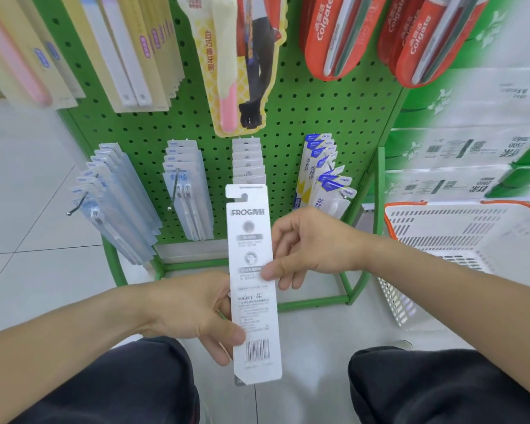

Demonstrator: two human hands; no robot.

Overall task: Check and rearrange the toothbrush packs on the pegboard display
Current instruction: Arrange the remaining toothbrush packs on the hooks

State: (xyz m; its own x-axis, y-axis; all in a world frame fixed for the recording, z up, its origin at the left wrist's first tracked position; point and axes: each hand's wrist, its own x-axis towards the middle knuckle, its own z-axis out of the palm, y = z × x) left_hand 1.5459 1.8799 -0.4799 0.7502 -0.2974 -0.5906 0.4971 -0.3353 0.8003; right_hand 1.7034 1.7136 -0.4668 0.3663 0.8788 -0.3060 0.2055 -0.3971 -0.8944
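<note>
White toothbrush pack — edges in both hands

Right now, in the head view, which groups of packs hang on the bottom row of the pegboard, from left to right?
Pale blue packs → clear twin-brush packs → white FROG packs → blue-and-yellow packs.
</note>
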